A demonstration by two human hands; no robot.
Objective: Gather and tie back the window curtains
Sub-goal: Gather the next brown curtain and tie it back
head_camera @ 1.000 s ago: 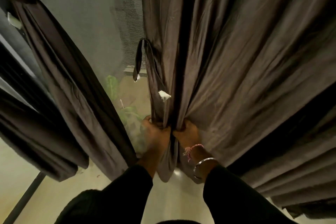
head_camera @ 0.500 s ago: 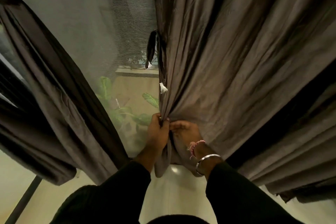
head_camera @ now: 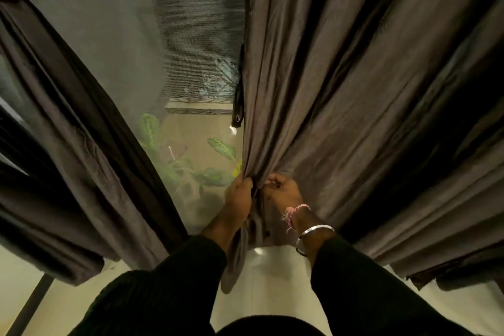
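Closest to me, two black knit sleeves [head_camera: 191, 275] reach forward, the right wrist wearing a plain silver metal bangle [head_camera: 313, 234] and a frayed pink thread band [head_camera: 293, 213]. Just beyond, my left hand [head_camera: 238, 196] has its grip clamped on the inner edge of the right-hand grey-brown fabric curtain [head_camera: 354, 117], fingers curled round a bunch of folds; my right hand [head_camera: 282, 191], right beside it, is pinching the next pleat in, its grip also closed on the cloth. So I read this as the gathering step, barely begun: most of that panel fans out wide to the right, uncollected. Further up its edge hangs a narrow dark fabric tie-back strap [head_camera: 238, 101], loose and unused. To the left, the other grey-brown curtain panel [head_camera: 81, 158] hangs apart, untouched. Beyond the gap, a grey mesh window screen [head_camera: 174, 49], with green variegated leafy plants [head_camera: 196, 169] behind it. Next, I reckon, more pleats want walking into the left hand before the strap goes round the bundle.
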